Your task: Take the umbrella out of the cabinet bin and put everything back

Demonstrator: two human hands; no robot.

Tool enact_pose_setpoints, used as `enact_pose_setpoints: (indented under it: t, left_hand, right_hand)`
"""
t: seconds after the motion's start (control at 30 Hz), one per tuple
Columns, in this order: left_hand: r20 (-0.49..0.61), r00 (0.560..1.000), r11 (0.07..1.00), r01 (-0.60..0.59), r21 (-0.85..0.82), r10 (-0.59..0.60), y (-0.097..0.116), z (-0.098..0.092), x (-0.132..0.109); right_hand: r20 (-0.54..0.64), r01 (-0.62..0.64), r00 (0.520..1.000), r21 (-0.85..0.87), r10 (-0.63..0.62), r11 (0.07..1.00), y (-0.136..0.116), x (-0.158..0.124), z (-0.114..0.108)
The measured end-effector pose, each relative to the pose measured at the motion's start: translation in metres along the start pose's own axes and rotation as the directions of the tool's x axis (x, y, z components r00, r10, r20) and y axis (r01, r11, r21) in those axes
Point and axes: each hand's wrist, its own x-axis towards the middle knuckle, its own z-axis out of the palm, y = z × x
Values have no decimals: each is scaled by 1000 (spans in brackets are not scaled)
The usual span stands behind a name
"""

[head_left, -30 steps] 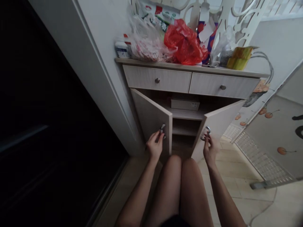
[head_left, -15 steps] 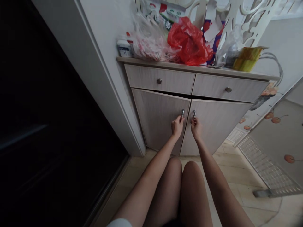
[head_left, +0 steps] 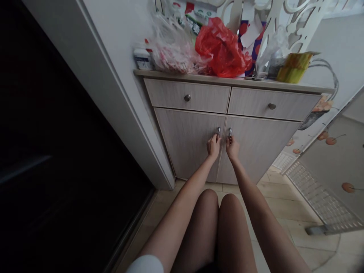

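Note:
In the head view, a pale wood-grain cabinet stands before me with two doors side by side, both flush with the frame. My left hand is closed around the metal door handle of the left door. On the right door, my right hand grips the matching handle. The fingers of both hands wrap the lower parts of the handles and partly hide them. Above the doors sit a left drawer and a right drawer, both shut, each with a round knob.
On the cabinet top lie a red plastic bag, a clear plastic bag, a white bottle and a yellow packet. A dark doorway is at left; a cherry-patterned panel stands at right.
Both cabinet doors have moved inward from slightly ajar to shut, and the dark gap under the drawers is gone. My hands moved forward with the handles and still hold them.

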Motion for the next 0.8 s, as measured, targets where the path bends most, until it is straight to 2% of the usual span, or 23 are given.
enact_pose_setpoints:
  t: [0.27, 0.47, 0.8]
  left_hand:
    - [24, 1000, 1000, 15, -20, -15, -4, 6, 7]
    - [14, 1000, 997, -18, -76, 20, -7, 8, 10]
    - [42, 999, 998, 17, -56, -15, -4, 9, 10]
  right_hand:
    - [6, -8, 1000, -23, 8, 1000, -3, 7, 4]
    - [-15, 7, 1000, 12, -7, 1000, 0, 7, 6]
    - [-36, -5, 999, 26, 6, 1000, -3, 4, 6]
